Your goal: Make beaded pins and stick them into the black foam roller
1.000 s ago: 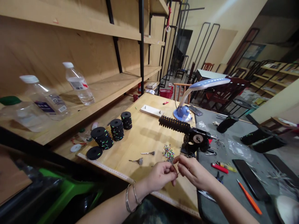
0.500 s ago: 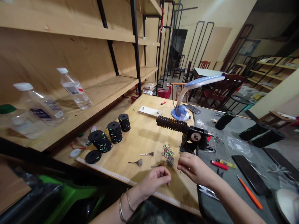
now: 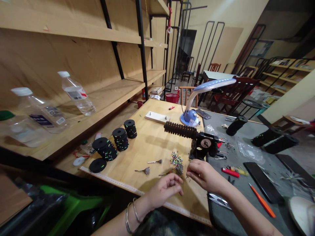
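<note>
My left hand [image 3: 167, 190], with two silver bangles on its wrist, is above the near part of the wooden table. Its fingers are bent, and a gap shows between thumb and fingertips. Close by, my right hand [image 3: 203, 175] is closed in a pinch; something tiny and thin seems to stick out at its fingertips, too small to name. Just beyond the hands lies a pile of colourful-headed pins [image 3: 176, 160]. Behind my right hand stands a black hand-cranked winding device [image 3: 205, 144] carrying a ribbed black foam roll [image 3: 180, 129].
Black foam spools [image 3: 105, 148] line the table's left side. Small brushes [image 3: 144, 170] lie left of the pins. A blue lamp [image 3: 189, 116] stands at the back. On the grey mat are scissors [image 3: 219, 200], an orange tool [image 3: 262, 200] and a red lighter [image 3: 230, 172].
My left hand has moved slightly right and its thumb and fingers have parted. My right hand keeps its pinch in nearly the same place. The view has shifted slightly.
</note>
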A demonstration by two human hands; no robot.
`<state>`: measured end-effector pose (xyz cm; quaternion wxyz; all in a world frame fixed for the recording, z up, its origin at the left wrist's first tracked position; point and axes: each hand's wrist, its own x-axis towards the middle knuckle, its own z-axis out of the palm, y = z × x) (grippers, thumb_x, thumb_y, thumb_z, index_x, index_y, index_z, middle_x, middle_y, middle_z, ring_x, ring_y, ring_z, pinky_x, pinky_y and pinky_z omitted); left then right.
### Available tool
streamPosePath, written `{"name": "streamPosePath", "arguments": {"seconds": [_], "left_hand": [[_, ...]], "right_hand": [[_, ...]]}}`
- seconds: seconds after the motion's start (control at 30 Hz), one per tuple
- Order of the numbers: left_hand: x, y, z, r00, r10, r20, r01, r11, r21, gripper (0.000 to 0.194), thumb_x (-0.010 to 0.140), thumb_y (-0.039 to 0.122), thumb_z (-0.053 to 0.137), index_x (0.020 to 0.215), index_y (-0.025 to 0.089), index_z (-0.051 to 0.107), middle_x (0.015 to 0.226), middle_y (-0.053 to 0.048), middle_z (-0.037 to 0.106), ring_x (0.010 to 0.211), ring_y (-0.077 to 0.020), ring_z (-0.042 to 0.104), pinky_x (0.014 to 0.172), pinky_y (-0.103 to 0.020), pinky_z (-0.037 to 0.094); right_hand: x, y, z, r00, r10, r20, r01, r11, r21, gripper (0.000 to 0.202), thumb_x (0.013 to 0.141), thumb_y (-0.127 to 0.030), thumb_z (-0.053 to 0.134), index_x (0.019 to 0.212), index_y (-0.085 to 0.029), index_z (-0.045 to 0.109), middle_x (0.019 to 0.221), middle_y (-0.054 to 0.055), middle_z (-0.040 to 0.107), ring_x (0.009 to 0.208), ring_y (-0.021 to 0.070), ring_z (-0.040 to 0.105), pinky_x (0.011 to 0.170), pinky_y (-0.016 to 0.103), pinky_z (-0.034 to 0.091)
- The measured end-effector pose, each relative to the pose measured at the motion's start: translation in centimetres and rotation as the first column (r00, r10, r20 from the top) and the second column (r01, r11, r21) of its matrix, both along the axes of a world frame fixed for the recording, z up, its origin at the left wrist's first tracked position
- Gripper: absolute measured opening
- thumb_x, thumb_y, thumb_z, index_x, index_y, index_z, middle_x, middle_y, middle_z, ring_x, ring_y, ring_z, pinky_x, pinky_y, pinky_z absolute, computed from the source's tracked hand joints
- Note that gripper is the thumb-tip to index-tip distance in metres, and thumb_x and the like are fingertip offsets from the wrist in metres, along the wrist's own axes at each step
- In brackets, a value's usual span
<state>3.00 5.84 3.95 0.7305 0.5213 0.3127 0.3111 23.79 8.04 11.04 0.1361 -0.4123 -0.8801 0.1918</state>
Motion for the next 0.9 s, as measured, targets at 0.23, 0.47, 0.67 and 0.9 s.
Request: {"name": "streamPosePath", "arguments": {"seconds": [0.23,0.47,0.67,0.9], "left_hand": [[2.5,1.1,0.5,0.991,0.122,0.048,-0.125,0.991,0.052,0.033,0.077,0.045,0.068,0.072,0.014,0.059,0.061,-0.001,0.061,0.061,-0.0126,0.055,0.065,-0.025,0.042],[2.0,0.9,-0.3,0.985,0.166,0.045,-0.166,0.986,-0.006,0.036,0.073,0.047,0.072,0.067,0.014,0.058,0.058,0.0,0.06,0.058,-0.0115,0.053,0.062,-0.024,0.04],[1.1,0.4,-2.1,0.982,0.18,-0.055,-0.178,0.983,0.039,0.031,0.073,0.043,0.072,0.07,0.013,0.063,0.063,0.0,0.058,0.061,-0.0119,0.05,0.06,-0.024,0.036],[0.6,0.2,-1.2,0.987,0.123,-0.108,-0.11,0.986,0.125,0.022,0.085,0.034,0.06,0.084,0.013,0.067,0.077,-0.005,0.067,0.074,-0.0162,0.059,0.069,-0.026,0.041]], "right_hand": [[-0.4,-0.1,0.3,1.0,0.01,0.001,-0.01,1.0,0.006,0.028,0.096,-0.027,0.042,0.07,-0.02,0.051,0.069,0.003,0.057,0.066,0.0162,0.053,0.059,0.025,0.038],[-0.2,0.0,-0.3,1.0,0.001,-0.008,-0.001,1.0,0.017,0.026,0.096,-0.026,0.041,0.072,-0.02,0.05,0.07,0.004,0.057,0.067,0.0169,0.053,0.06,0.026,0.037],[-0.1,0.1,-0.2,1.0,0.0,-0.005,0.0,1.0,0.004,0.025,0.096,-0.025,0.042,0.075,-0.019,0.054,0.073,0.006,0.06,0.069,0.0177,0.055,0.062,0.027,0.039],[-0.2,0.1,-0.1,1.0,-0.019,0.011,0.019,1.0,0.001,0.024,0.095,-0.024,0.043,0.074,-0.019,0.054,0.072,0.005,0.059,0.068,0.0173,0.055,0.061,0.026,0.038]]}}
